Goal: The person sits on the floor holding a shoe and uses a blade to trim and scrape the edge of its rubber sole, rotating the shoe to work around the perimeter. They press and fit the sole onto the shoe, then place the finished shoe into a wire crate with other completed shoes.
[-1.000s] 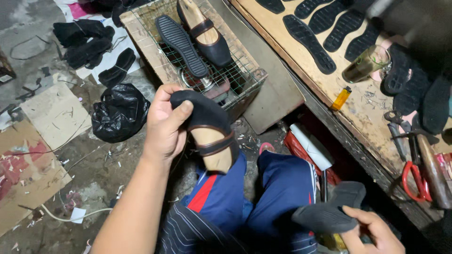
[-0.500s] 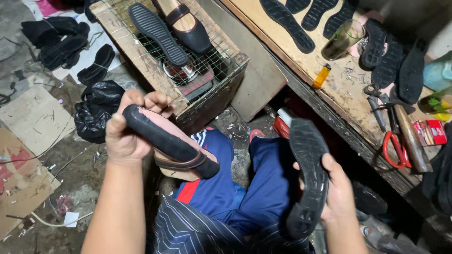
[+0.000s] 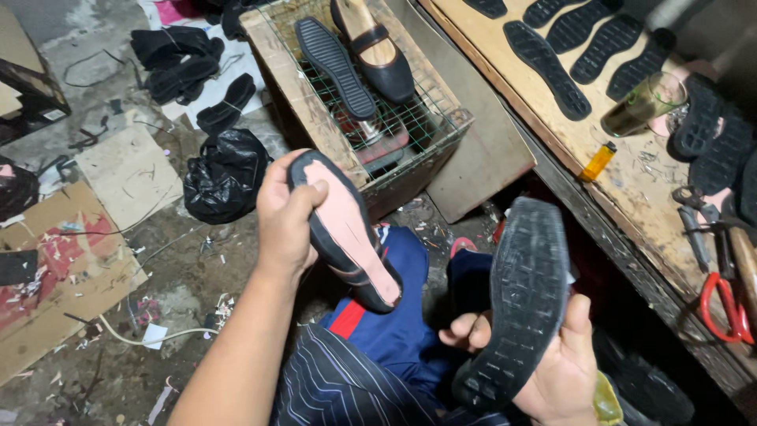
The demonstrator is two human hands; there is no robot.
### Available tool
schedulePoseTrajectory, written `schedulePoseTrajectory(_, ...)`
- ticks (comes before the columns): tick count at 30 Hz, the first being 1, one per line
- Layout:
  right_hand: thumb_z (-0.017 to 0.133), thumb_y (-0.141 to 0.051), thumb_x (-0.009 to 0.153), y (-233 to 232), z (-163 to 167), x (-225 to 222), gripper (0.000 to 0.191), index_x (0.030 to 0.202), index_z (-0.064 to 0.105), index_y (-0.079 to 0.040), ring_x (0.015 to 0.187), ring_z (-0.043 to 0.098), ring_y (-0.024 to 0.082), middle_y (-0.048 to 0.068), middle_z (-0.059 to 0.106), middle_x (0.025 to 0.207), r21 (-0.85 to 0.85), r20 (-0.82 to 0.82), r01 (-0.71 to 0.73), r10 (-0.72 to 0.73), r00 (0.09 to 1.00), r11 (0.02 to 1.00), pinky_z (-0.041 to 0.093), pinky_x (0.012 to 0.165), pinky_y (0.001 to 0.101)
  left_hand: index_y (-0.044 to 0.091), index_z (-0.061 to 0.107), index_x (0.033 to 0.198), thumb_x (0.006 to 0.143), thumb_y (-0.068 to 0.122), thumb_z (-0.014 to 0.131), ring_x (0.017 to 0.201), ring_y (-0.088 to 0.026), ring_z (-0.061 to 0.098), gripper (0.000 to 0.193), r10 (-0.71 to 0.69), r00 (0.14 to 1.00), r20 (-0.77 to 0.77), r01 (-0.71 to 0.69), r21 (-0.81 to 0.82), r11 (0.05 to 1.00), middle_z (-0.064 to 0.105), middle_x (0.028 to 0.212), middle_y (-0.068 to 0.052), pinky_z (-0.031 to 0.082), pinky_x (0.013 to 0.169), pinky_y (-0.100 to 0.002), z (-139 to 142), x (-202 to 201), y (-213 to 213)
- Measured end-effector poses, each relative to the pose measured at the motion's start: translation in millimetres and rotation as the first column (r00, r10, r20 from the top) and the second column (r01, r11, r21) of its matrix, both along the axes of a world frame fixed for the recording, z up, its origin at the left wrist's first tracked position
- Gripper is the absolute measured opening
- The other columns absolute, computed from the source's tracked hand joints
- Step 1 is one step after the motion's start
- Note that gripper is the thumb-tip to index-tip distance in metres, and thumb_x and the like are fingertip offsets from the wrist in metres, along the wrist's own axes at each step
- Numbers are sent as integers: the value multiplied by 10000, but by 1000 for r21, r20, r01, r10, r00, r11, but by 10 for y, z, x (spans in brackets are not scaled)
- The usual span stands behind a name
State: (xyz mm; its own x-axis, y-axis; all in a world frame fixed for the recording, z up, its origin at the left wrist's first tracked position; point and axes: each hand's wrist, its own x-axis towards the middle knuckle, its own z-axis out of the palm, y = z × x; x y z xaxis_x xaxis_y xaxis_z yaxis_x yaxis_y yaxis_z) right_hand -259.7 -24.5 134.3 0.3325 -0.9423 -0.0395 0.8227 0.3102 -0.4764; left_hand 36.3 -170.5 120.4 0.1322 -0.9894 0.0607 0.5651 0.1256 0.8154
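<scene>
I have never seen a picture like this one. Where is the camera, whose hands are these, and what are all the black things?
The camera sits on a person's head and looks down, so both hands belong to that person, who is seated; the blue trousers are their own knees. The left hand holds a black shoe upper turned bottom up, so its pinkish underside shows. The right hand holds a separate black rubber sole, tread side toward the camera. Ahead stands a wire cage box with another sole and a finished black shoe on top. At the right is a wooden workbench with more soles laid out, a glass, an orange lighter and red-handled scissors. The floor at the left carries cardboard, scraps and a black plastic bag.
</scene>
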Motion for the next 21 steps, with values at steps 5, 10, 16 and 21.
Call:
schedulePoseTrajectory(5, 538, -465, 1043, 49, -65, -17, 605, 1410, 494, 14, 1018, 561, 335, 202, 590, 1099, -150, -78, -76, 65, 995, 986, 457, 956, 523, -40, 532, 1376, 856, 55, 634, 1152, -275, 704, 538, -341, 932, 119, 358, -172, 918, 690, 1249, -235, 585, 1033, -412, 204, 56, 73)
schedulePoseTrajectory(10, 749, -91, 958, 71, -389, -74, 569, 1435, 477, 61, 980, 567, 332, 179, 591, 1087, -178, -270, 9, -58, 961, 984, 462, 885, 510, -24, 525, 1369, 871, 111, 643, 1101, -241, 689, 529, -389, 895, 217, 417, -97, 904, 694, 1260, -218, 568, 991, -385, 302, 2, 187)
schedulePoseTrajectory(16, 700, -126, 861, 80, -595, -59, 500, 1292, 578, 95, 1177, 653, 296, 195, 683, 1247, -11, -466, 116, -108, 878, 993, 464, 1042, 472, -49, 544, 1379, 946, 167, 542, 1130, -233, 683, 484, -379, 914, 144, 396, -112, 912, 699, 1274, -214, 547, 1018, -370, 302, -51, 284)
schedulePoseTrajectory(21, 681, 51, 856, -3, -561, 213, 413, 1252, 566, 27, 1075, 666, 236, 155, 702, 1157, -94, -561, 91, -129, 818, 991, 509, 970, 425, -62, 546, 1366, 958, 172, 522, 1195, -217, 653, 471, -332, 897, 293, 374, -99, 922, 681, 1328, -201, 519, 1070, -363, 334, -106, 362)
